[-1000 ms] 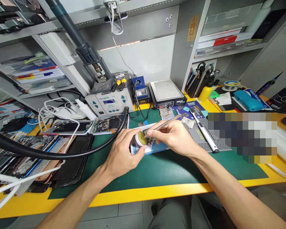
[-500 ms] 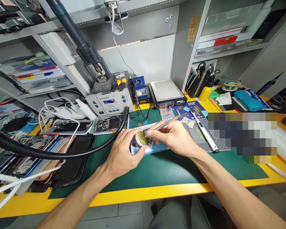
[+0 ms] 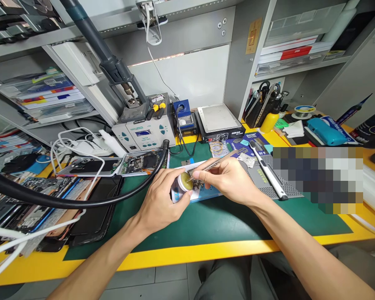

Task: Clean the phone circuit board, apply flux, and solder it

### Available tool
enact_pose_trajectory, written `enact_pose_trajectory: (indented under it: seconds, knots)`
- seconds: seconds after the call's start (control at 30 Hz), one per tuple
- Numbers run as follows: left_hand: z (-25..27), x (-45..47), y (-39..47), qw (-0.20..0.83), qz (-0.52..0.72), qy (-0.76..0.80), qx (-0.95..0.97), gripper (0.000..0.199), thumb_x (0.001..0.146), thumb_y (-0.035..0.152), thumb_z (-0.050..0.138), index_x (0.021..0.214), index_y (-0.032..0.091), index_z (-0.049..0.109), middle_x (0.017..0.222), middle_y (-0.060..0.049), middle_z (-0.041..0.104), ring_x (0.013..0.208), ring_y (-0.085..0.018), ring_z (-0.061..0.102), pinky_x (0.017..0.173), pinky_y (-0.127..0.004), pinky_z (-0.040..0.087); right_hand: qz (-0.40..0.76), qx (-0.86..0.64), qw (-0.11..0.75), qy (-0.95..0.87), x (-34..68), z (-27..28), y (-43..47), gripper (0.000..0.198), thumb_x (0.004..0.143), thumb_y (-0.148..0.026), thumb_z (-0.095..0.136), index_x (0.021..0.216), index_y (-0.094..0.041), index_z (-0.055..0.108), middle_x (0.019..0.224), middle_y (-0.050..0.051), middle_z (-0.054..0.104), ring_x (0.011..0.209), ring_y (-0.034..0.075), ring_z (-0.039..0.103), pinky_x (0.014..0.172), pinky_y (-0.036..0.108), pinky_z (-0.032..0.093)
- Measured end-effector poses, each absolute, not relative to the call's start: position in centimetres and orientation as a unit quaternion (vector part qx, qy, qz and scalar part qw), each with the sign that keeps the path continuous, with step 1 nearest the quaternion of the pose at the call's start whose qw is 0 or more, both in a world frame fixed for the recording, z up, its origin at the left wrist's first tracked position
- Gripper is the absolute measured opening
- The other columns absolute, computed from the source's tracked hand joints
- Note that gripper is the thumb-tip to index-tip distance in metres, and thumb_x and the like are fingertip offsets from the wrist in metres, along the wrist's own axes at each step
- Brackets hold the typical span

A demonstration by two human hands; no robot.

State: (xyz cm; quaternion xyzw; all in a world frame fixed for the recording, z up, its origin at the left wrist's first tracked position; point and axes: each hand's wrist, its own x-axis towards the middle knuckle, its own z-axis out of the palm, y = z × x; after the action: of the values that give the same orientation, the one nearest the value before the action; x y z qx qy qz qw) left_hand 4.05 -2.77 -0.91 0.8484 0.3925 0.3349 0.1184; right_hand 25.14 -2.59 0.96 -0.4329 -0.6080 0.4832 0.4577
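Observation:
My left hand is closed around a small white jar of yellowish paste, tilted with its mouth toward my right hand. Pinched between the fingers of my right hand is a pair of metal tweezers, whose tips reach into the paste. Just behind the jar lies a small circuit board, partly hidden by my right fingers. Beneath it is a light blue and white flat pad or box on the green mat.
A hot air rework station stands behind, its thick black hose crossing on the left. Phone parts crowd the left side. A white and black brush-like tool rests on a grey perforated mat at right. A hot plate sits at the back.

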Motion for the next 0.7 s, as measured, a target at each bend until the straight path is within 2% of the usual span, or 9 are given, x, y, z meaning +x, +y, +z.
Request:
enact_pose_trajectory:
  seconds: [0.3, 0.7]
  knots:
    - [-1.14, 3.87, -2.72, 0.114, 0.334, 0.396, 0.848, 0.047, 0.086, 0.021, 0.068, 0.131, 0.021, 0.057, 0.123, -0.010, 0.067, 0.114, -0.027, 0.061, 0.099, -0.045, 0.051, 0.477, -0.436, 0.457, -0.612, 25.17, 0.87, -2.54, 0.035, 0.085, -0.031, 0.076, 0.055, -0.014, 0.067, 0.084, 0.006, 0.076, 0.065, 0.012, 0.061, 0.052, 0.023, 0.044]
    - [-1.08, 3.97, -2.68, 0.114, 0.334, 0.394, 0.849, 0.047, 0.085, 0.020, 0.068, 0.131, 0.021, 0.057, 0.122, -0.010, 0.067, 0.113, -0.028, 0.062, 0.099, -0.045, 0.051, 0.476, -0.433, 0.465, -0.609, 25.15, 1.11, -2.65, 0.035, 0.085, -0.027, 0.075, 0.054, -0.014, 0.066, 0.075, 0.002, 0.073, 0.057, 0.009, 0.055, 0.046, 0.022, 0.038]
